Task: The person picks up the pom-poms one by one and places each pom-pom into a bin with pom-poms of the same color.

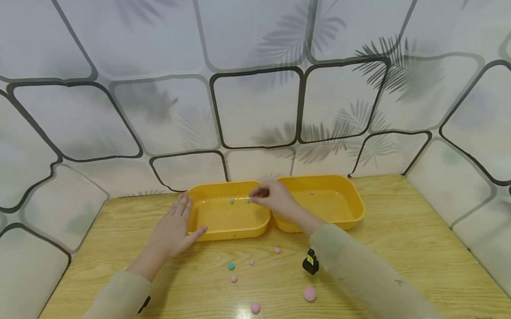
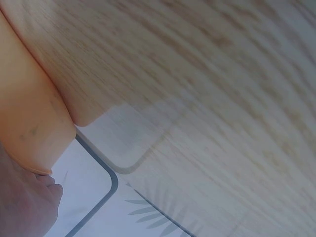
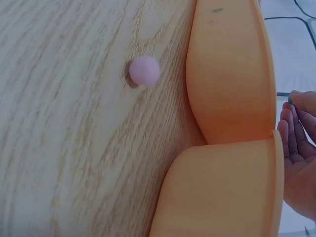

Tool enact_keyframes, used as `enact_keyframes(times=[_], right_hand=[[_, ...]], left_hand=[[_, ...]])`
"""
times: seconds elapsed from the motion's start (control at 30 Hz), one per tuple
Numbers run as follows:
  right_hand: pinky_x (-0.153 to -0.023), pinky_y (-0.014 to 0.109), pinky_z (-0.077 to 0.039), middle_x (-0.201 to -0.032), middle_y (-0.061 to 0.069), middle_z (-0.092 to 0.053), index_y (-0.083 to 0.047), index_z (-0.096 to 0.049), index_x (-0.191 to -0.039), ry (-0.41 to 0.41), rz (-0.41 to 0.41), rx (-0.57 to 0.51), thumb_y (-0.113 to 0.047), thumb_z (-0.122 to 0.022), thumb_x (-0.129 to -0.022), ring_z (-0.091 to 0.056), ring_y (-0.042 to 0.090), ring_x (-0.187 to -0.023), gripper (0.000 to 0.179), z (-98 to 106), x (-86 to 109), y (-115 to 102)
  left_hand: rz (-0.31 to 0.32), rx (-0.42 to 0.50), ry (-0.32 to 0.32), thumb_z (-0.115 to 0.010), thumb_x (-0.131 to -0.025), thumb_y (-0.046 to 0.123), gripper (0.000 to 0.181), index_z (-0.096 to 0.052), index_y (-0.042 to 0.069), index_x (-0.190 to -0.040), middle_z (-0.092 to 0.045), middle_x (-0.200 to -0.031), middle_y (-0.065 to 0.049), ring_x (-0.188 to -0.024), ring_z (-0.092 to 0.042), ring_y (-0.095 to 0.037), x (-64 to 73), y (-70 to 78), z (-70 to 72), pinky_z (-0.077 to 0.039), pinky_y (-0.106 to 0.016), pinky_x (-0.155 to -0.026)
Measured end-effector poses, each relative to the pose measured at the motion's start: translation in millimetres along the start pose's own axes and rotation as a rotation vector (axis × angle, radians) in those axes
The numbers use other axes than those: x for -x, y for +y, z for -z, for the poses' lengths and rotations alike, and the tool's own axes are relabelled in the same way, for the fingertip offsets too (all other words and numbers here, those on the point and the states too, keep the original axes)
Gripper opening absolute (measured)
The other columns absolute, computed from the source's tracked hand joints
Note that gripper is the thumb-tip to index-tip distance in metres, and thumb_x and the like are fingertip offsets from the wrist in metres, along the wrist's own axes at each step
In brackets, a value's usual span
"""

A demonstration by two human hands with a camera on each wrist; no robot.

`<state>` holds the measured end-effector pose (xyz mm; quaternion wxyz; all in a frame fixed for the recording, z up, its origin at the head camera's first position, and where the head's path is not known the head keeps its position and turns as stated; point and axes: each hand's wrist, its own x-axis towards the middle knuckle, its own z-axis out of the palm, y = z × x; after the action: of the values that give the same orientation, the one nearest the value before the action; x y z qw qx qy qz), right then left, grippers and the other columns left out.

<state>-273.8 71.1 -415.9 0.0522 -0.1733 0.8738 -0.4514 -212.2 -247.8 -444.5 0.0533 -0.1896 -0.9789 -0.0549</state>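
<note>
Over the right end of the left yellow tray [image 1: 230, 234], my right hand [image 1: 275, 198] pinches a small teal ball [image 3: 290, 100] between thumb and fingertip. Two more teal balls show inside that tray, one of them a teal ball [image 1: 231, 202] near its middle. My left hand [image 1: 173, 228] rests against the tray's left end, fingers straight along the side and thumb at the front rim. In the left wrist view, only part of the left hand [image 2: 27, 202] appears beside the tray wall [image 2: 32, 108].
A second yellow tray [image 1: 346, 222] stands right beside the first, with a small pink ball [image 1: 312, 192] in it. Several pink balls and a teal ball [image 1: 231, 266] lie on the wooden table in front, the larger pink ball [image 1: 309, 293] nearest my right sleeve. A patterned backdrop [image 1: 258, 108] rises behind.
</note>
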Motion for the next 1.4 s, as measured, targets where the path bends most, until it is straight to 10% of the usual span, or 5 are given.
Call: enact_keyframes(times=[1.03,1.4], right_hand=[[-0.077,0.025,-0.059,-0.101,0.011,-0.077,-0.002,-0.08,-0.111,-0.042,0.04,-0.038,-0.009,-0.077,-0.098,-0.068,0.014,-0.086,0.015,-1.1,12.0,-5.6],[-0.076,0.019,-0.058,-0.1,0.01,-0.079,-0.001,-0.08,-0.11,-0.137,0.173,-0.067,-0.007,-0.077,-0.097,-0.066,0.005,-0.081,0.015,-10.2,32.0,-19.5]], left_hand=[[-0.005,-0.004,-0.004,-0.051,-0.105,0.061,0.098,-0.025,-0.015,-0.161,-0.017,-0.172,-0.033,-0.162,-0.02,-0.048,-1.1,-2.4,-1.3,-0.027,-0.058,-0.131],[-0.002,-0.001,-0.011,-0.05,-0.106,0.061,0.097,-0.024,-0.015,-0.161,-0.016,-0.173,-0.033,-0.162,-0.019,-0.048,-0.6,-2.4,-0.7,-0.026,-0.058,-0.132]])
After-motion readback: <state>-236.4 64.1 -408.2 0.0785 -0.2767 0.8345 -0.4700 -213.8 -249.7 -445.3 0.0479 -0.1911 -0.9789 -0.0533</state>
